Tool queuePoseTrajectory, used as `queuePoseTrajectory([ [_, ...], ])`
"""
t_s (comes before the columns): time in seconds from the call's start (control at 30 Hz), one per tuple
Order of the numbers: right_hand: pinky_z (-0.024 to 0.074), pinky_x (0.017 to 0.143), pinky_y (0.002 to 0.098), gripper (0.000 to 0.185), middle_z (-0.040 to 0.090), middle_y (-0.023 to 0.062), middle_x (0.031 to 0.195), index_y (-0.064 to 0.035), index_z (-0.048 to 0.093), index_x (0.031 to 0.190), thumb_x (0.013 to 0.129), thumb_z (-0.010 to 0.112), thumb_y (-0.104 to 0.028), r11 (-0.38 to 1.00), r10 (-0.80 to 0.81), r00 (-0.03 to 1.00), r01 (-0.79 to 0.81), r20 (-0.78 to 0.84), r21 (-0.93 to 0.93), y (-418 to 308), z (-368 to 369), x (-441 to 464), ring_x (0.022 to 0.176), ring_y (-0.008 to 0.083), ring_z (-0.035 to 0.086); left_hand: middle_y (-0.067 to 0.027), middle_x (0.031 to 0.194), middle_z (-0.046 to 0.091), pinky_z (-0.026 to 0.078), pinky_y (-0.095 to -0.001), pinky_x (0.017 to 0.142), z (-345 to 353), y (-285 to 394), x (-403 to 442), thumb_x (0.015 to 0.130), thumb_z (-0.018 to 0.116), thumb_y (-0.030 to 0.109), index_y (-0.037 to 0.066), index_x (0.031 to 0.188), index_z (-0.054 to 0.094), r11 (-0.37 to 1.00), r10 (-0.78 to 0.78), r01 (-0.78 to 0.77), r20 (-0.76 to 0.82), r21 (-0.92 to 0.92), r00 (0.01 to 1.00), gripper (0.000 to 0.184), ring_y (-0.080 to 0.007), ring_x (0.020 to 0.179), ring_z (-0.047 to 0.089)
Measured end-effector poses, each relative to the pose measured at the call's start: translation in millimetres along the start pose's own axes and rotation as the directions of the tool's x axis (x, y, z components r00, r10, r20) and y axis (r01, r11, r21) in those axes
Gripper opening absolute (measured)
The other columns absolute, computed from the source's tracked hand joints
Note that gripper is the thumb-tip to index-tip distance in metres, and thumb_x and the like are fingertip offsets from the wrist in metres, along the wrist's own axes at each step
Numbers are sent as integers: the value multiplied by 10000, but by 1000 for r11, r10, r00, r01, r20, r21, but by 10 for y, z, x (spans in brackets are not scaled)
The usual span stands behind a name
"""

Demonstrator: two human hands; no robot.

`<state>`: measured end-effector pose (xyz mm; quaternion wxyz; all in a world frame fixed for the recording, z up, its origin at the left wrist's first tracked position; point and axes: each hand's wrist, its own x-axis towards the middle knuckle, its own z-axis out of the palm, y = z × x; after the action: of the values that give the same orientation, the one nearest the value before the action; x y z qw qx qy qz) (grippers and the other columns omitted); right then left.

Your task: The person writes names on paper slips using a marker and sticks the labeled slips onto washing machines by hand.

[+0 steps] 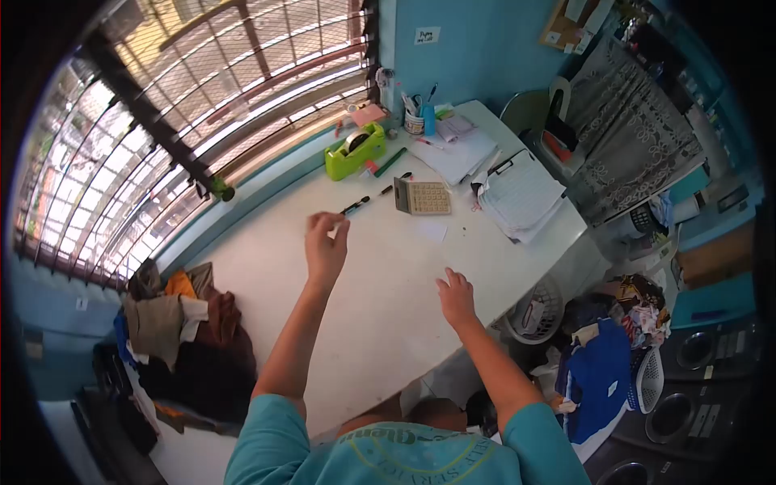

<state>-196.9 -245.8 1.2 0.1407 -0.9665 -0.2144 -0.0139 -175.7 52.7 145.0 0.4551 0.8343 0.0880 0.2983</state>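
My left hand (326,246) is raised over the white table (380,299), its fingers bent and the thumb apart from them, with nothing visible in between. Just beyond it lies a black pen (356,205). My right hand (457,299) hovers near the table's right side, fingers loosely spread and holding nothing I can see. Farther back stands a beige calculator (428,198) with its cover raised. A small white slip of paper (434,233) lies in front of the calculator.
A green tape dispenser (356,152), a pen cup (414,124) and clipboard papers (521,194) occupy the back. Piled clothes (190,331) lie at the left. On the right are a white basket (537,315), blue clothing (598,380) and dark front-loading machines (671,416).
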Motion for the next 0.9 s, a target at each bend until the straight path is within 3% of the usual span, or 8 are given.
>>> queuePoseTrajectory([
  [0.2,312,989,555,518,246,79,1492,-150,426,1348,862,588,-225,998,59,992,-56,109,-30,-46,133,856,1301,339,309,-133,922,589,496,-351,703,874,-1340,330,786,653,80,40,843,678,937,-88,23,174,347,981,74,-281,822,591],
  [0.33,265,1008,599,578,245,69,1491,-133,377,1382,866,582,-292,999,40,993,-42,107,10,36,352,988,1322,341,279,-153,986,575,477,-410,768,1049,-1580,516,782,621,72,27,874,674,796,-167,-22,255,606,952,115,-326,851,585],
  [0.57,134,1039,681,635,263,27,1480,-122,327,1415,893,491,-442,997,-70,989,72,128,-12,-13,409,788,1373,308,193,-152,917,568,496,-393,704,935,-1701,481,737,657,97,34,876,666,770,-356,44,371,637,858,153,-314,807,593],
  [0.67,121,1037,688,639,264,14,1480,-127,334,1412,887,500,-451,990,-141,978,138,153,35,10,376,636,1378,297,186,-108,788,599,502,-337,639,824,-1558,228,739,684,103,14,869,641,870,-359,188,325,457,875,163,-236,705,616],
  [0.73,122,1036,687,637,263,8,1481,-127,342,1407,881,518,-441,984,-176,972,167,156,64,-4,358,570,1376,295,193,-87,745,621,509,-291,605,815,-1421,-32,779,665,49,-23,892,612,787,-536,614,432,-55,726,144,-163,624,605],
  [0.77,137,1031,678,620,281,26,1470,-121,355,1396,880,532,-416,985,-159,981,150,107,88,-36,354,558,1366,298,220,-81,734,626,526,-281,613,837,-1349,-182,787,658,1,-19,882,576,705,-514,669,480,-236,711,127,-136,649,615],
  [0.83,152,1026,670,602,299,44,1460,-115,367,1384,879,545,-391,984,-142,988,135,57,112,-149,301,544,1356,301,246,-88,703,625,551,-294,603,831,-1064,-379,792,660,-2,-31,890,561,659,-493,713,578,-241,650,142,-159,646,638],
  [0.9,170,1002,666,546,386,86,1382,-102,395,1355,877,569,-300,910,-67,997,76,-37,408,-377,110,550,1300,296,338,-92,679,632,520,-255,568,837,-821,-537,777,688,19,-14,848,565,598,-465,751,642,-280,609,146,-146,606,635],
])
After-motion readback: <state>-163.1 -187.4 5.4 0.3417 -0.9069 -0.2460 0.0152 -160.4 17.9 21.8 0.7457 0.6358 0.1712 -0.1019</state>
